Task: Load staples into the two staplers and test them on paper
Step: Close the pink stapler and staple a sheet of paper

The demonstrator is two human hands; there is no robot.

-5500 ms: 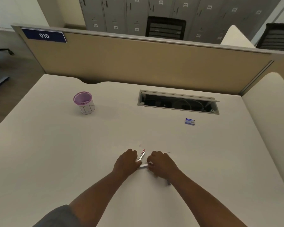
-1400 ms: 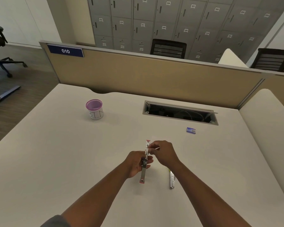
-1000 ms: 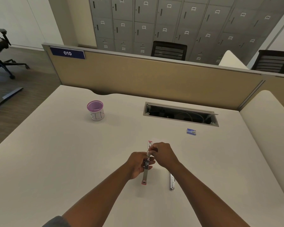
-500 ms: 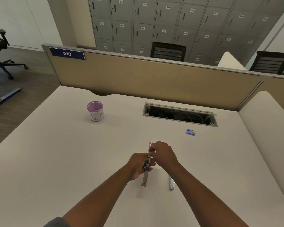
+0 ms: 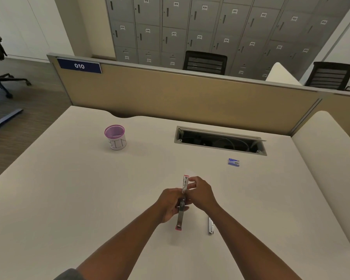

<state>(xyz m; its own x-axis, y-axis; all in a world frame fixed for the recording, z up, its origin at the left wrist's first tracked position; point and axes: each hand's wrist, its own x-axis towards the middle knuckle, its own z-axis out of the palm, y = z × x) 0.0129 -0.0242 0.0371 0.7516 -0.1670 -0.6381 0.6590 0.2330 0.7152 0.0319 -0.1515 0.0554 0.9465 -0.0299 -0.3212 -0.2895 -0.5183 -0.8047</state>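
A pink-tipped stapler (image 5: 180,218) is swung fully open into one long straight bar above the white desk (image 5: 69,199). My left hand (image 5: 169,203) grips it at the hinge from the left. My right hand (image 5: 200,194) has its fingertips on the far half of the bar, at the staple channel; whether a staple strip is between them is hidden. A second, silver stapler (image 5: 211,227) lies on the desk just right of my right forearm. A small blue staple box (image 5: 233,162) sits farther back on the right.
A purple mesh cup (image 5: 115,137) labelled BIN stands at the back left. An open cable tray (image 5: 220,140) is sunk in the desk's rear. A tan partition (image 5: 190,93) closes off the far edge. No paper is visible.
Both hands lifted the pink stapler off the desk and swung it open. Over the last second my right hand's fingers came down onto its far half, while the left grip stayed.
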